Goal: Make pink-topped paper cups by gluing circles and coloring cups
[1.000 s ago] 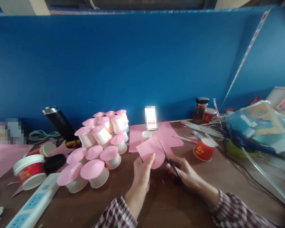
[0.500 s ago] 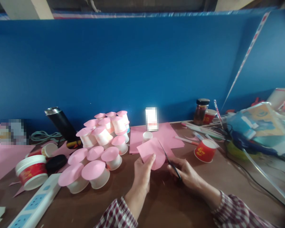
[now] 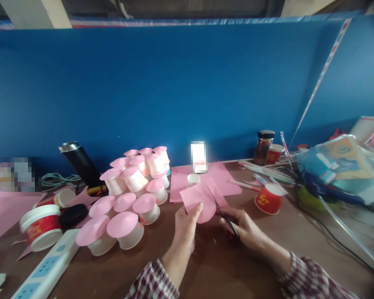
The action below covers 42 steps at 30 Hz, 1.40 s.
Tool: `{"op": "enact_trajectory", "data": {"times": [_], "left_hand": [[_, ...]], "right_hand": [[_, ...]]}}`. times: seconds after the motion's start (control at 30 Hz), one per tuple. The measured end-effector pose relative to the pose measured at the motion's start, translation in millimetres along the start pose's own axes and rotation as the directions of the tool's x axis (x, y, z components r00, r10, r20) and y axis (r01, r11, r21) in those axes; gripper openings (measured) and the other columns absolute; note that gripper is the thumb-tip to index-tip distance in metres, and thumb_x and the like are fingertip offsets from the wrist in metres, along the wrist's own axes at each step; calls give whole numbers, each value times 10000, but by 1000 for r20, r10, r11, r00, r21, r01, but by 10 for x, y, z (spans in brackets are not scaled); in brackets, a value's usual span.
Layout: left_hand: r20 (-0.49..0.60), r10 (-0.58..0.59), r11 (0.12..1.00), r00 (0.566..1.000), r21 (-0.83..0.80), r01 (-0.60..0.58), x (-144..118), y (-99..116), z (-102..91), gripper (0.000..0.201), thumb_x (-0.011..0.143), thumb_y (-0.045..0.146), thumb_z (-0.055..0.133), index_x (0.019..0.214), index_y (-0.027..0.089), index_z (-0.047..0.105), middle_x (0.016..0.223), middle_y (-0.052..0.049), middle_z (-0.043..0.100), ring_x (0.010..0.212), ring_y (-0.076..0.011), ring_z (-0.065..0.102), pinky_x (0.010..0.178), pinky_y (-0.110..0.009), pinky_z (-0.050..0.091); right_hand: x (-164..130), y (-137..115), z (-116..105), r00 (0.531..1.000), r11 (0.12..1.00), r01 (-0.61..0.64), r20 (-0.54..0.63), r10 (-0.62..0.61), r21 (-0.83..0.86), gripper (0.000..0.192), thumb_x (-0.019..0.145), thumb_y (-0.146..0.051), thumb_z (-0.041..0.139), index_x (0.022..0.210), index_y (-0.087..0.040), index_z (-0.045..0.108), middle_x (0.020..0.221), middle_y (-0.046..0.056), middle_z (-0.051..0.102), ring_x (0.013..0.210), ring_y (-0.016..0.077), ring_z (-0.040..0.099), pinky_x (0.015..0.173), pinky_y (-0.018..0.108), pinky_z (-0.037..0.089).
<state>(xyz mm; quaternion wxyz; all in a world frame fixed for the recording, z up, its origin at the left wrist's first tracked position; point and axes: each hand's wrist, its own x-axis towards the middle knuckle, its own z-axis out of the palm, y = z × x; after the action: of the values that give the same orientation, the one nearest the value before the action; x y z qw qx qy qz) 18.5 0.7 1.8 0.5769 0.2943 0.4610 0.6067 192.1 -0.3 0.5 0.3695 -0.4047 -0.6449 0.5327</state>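
Observation:
My left hand pinches a piece of pink paper between thumb and fingers; its lower right edge is cut to a curve. My right hand is closed round the black handles of a pair of scissors, whose blades lie at the paper's right side. A strip of the paper bends away to the right of the blades. Just behind the held piece stands a small white cup on larger pink sheets. To the left are several white paper cups topped with pink paper discs.
A red paper cup stands on the right, near pens, a dark jar and a plastic bag heap. On the left are a white power strip, stacked cups and a tilted black flask. A blue partition rises behind.
The strip at the blades now stands further apart from the held pink paper. Both hands keep nearly the same place.

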Motion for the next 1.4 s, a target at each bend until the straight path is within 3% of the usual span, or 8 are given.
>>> {"op": "enact_trajectory", "data": {"times": [0.2,0.37,0.67,0.87,1.17,1.4], "left_hand": [[29,27,999,999,37,-28,4,-18,-14,465,663,420,745,969,74,686,910,-154,711,810,-225,656,756,-335,494],[6,27,998,1000,48,-27,19,-28,-11,481,653,428,749,946,51,689,877,-167,712,783,-237,656,746,-355,497],[16,38,996,999,85,-40,21,-37,-10,471,666,415,743,964,55,689,903,-164,715,826,-241,659,769,-349,504],[-6,26,994,1000,104,-25,13,-24,4,465,639,405,762,937,53,697,910,-172,718,842,-256,664,759,-345,513],[10,38,995,999,94,-39,17,-38,-3,484,659,409,749,974,46,689,924,-179,713,863,-266,663,766,-353,512],[0,35,996,999,84,-35,29,-38,-5,496,642,413,760,971,48,693,913,-171,716,835,-249,664,756,-337,512]], "right_hand": [[-4,18,-4,1000,1000,-8,4,8,0,457,796,-431,646,1119,-109,637,543,-31,510,475,85,438,458,202,369],[-3,38,-5,1000,1000,-8,17,7,25,429,803,-423,641,1099,-113,635,558,-32,515,477,84,446,472,206,380],[2,4,-3,1000,998,-3,24,1,62,302,795,-405,656,877,-118,609,593,-22,522,522,81,450,480,195,358],[0,12,-29,1000,999,1,23,-2,38,333,809,-403,643,968,-113,607,646,-14,520,563,82,438,493,192,348],[-9,31,-36,1000,999,8,24,-9,34,311,812,-411,636,894,-112,611,630,-18,500,545,75,421,479,190,337],[-13,-13,-34,1000,1000,-3,28,2,29,370,809,-419,638,995,-100,633,622,-18,503,538,77,428,471,191,343]]}}
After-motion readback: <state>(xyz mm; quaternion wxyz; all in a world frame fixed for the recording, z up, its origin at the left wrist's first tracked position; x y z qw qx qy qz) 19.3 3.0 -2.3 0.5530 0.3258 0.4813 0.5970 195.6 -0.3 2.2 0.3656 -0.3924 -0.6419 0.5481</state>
